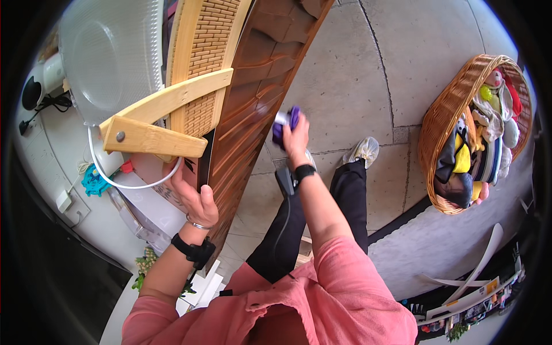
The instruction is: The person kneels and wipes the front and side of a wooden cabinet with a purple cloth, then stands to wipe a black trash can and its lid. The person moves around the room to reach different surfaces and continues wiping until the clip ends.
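My right hand (296, 136) holds a bunched purple cloth (284, 127) with a white part, just beside the brown panelled front (258, 82) of a piece of furniture. My left hand (192, 196) is raised near that furniture's top edge, fingers extended under a bent white cable or tube (129, 187). Above the left fingers lies a folding wooden frame (155, 136) with a metal rivet, over a woven bamboo panel (211, 39). The left fingertips are partly hidden by the wood, and whether they touch it I cannot tell.
A wicker basket (444, 108) of soft toys stands at the right on the tiled floor (345, 73). At the left are a translucent plastic container (112, 56), a turquoise object (95, 180) and a black cable (56, 101). A crowded shelf (470, 310) is at the lower right.
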Available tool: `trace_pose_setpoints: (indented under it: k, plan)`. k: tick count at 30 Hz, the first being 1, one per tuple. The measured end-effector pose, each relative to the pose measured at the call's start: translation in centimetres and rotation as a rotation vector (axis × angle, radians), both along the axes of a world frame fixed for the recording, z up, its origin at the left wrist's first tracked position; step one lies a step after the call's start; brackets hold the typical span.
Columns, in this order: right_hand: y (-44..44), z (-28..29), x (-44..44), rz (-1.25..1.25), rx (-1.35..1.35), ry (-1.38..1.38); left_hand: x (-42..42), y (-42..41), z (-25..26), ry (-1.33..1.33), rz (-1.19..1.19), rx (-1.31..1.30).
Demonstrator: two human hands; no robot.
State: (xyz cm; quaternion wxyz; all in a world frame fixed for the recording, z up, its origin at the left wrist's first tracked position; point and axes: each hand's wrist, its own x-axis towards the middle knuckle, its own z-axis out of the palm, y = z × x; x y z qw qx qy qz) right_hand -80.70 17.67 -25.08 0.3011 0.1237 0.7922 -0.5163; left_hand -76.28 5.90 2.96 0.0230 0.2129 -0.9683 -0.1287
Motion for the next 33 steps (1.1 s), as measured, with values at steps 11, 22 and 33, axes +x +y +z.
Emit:
trace_pose_setpoints:
  k: [11,22,33]
  plan:
    - [1.5,1.6,10.7,0.483,-0.138,-0.492,-0.1,0.1,0.0,-0.048,-0.002,-0.038]
    - [14.7,8.3,-5.5,-0.574,-0.602,-0.640,-1.2,0.5,0.1,-0.047,-0.030,-0.131]
    - [27.0,10.7,-4.5,-0.598,-0.368,-0.549,-1.4,1.4,0.0,-0.043,-0.010,-0.232]
